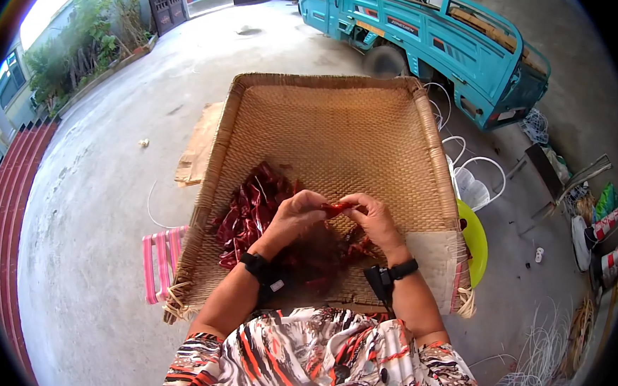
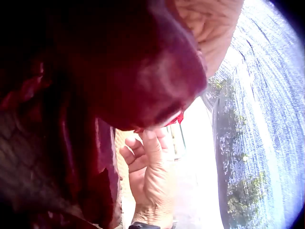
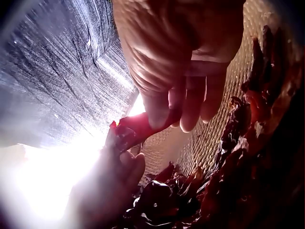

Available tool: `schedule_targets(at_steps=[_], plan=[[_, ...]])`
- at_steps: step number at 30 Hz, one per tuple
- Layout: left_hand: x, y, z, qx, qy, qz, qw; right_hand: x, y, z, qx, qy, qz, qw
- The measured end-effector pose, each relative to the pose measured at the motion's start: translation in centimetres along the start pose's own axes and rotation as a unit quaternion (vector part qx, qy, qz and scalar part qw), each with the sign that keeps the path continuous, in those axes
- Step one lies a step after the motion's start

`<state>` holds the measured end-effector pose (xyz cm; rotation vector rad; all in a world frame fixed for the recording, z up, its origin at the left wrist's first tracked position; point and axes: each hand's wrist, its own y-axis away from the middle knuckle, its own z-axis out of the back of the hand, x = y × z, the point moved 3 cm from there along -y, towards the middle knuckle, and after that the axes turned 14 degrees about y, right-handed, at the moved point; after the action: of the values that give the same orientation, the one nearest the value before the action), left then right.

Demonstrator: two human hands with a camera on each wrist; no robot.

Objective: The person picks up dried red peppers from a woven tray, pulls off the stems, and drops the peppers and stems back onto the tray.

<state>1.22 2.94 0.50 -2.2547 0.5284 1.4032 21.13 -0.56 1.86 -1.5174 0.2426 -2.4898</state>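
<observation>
Between both hands, over the woven tray (image 1: 342, 117), is a dried red chili pepper (image 1: 334, 209). My left hand (image 1: 294, 220) pinches one end of it, while the thumb and fingers of my right hand (image 1: 376, 224) pinch the other. In the right wrist view the chili (image 3: 140, 130) stretches between the two hands, looking torn at the left end. A heap of dark red dried chilies (image 1: 247, 214) lies beside and under my left forearm. Smaller, broken-looking red pieces (image 1: 356, 247) lie below my right hand. Dark red chili skin (image 2: 143, 71) fills much of the left wrist view.
A pale cloth patch (image 1: 432, 261) covers the tray's near right corner. Right of the tray stand a yellow-green basin (image 1: 473, 242) and a white-handled bag (image 1: 472, 189). A pink-striped stool (image 1: 163, 262) shows at the left, and a teal cargo tricycle (image 1: 438, 42) is parked behind.
</observation>
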Motion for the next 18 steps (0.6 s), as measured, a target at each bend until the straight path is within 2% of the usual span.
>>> schedule_targets(at_steps=[2, 5, 8, 9, 11, 12, 14, 15, 16, 18], plan=[[0.5, -0.1, 0.6, 0.011, 0.016, 0.043, 0.999, 1.0, 0.2, 0.1, 0.034, -0.03, -0.015, 0.999], [0.6, -0.2, 0.4, -0.031, 0.073, -0.01, 0.997, 0.1, 0.1, 0.1, 0.002, -0.035, -0.008, 0.999], [-0.3, 0.1, -0.9, -0.053, 0.029, -0.045, 0.997, -2.7, -0.3, 1.9, -0.085, -0.086, -0.069, 0.99], [0.2, 0.0, -0.7, -0.027, -0.012, -0.032, 0.999, -2.0, 0.0, 2.8, -0.128, -0.153, -0.095, 0.975], [1.6, -0.2, 0.0, 0.026, -0.093, -0.007, 0.995, -1.9, 0.3, 4.9, -0.221, -0.308, -0.078, 0.922], [1.3, -0.1, -0.3, 0.06, -0.202, -0.042, 0.977, -2.2, 0.5, 6.0, -0.266, -0.381, -0.069, 0.883], [0.6, 0.2, -1.4, 0.125, -0.41, -0.111, 0.897, -2.8, 0.9, 8.4, -0.333, -0.453, 0.004, 0.827], [0.8, 0.3, -1.5, 0.126, -0.404, -0.094, 0.901, -2.6, 1.4, 9.8, -0.352, -0.458, 0.04, 0.815], [1.1, 0.3, -1.5, 0.133, -0.43, -0.096, 0.888, -2.8, 1.9, 10.6, -0.379, -0.503, 0.029, 0.777], [1.5, 0.3, -1.3, 0.148, -0.481, -0.097, 0.859, -2.6, 2.5, 11.4, -0.353, -0.523, 0.028, 0.775]])
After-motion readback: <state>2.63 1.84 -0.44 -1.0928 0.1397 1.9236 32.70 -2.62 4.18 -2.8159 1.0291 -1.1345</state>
